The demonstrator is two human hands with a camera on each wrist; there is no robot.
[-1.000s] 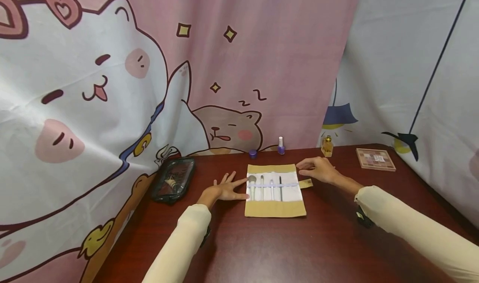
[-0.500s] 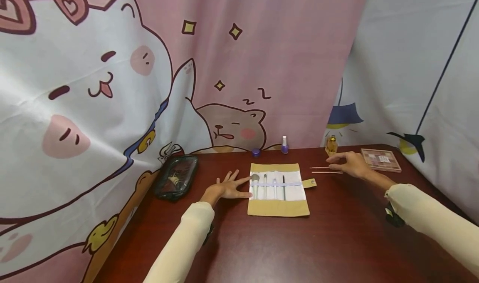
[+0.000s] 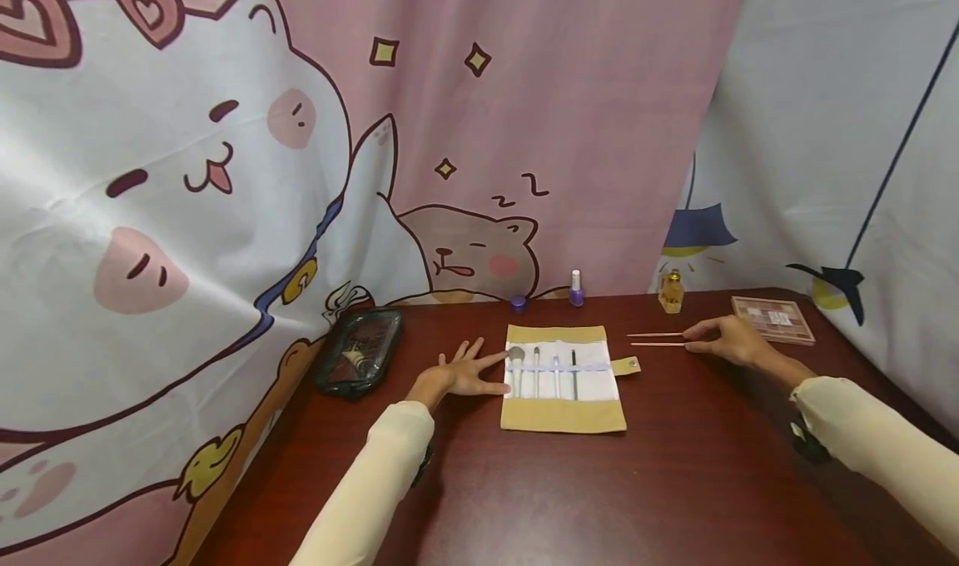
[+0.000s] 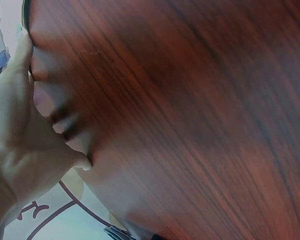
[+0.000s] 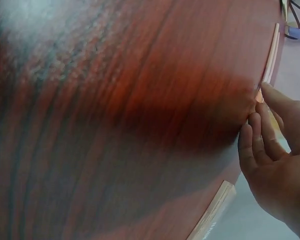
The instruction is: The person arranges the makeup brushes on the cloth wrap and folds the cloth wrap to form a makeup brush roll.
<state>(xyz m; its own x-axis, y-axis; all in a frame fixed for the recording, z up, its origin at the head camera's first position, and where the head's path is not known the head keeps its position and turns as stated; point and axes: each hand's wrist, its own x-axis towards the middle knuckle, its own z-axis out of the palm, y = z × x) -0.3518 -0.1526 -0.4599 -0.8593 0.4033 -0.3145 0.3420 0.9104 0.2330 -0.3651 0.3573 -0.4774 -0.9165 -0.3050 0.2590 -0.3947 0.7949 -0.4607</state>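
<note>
A yellow makeup brush roll (image 3: pixel 563 416) lies unrolled on the table, its white inside up and several brushes (image 3: pixel 574 379) tucked under a lilac strap. My left hand (image 3: pixel 459 374) rests flat beside it with fingers spread; thumb and index finger touch its left edge. To the right of the snap tab (image 3: pixel 628 366), two thin pink sticks (image 3: pixel 656 345) lie side by side. My right hand (image 3: pixel 728 341) pinches at their right ends, index finger at the upper one and thumb at the lower. In the right wrist view, the sticks (image 5: pixel 271 55) run up to the thumb tip.
A dark-edged clear pouch (image 3: pixel 361 351) lies at the left. Along the back stand a small purple jar (image 3: pixel 519 303), a purple nail polish bottle (image 3: pixel 576 291) and a golden perfume bottle (image 3: pixel 671 293). Behind my right hand lies a makeup palette (image 3: pixel 775 320). A printed curtain (image 3: pixel 599 133) closes off the back.
My right hand has moved right from the brush roll's upper right corner to the sticks' right ends, uncovering the sticks. The left hand stays at the roll. The head view has turned slightly.
</note>
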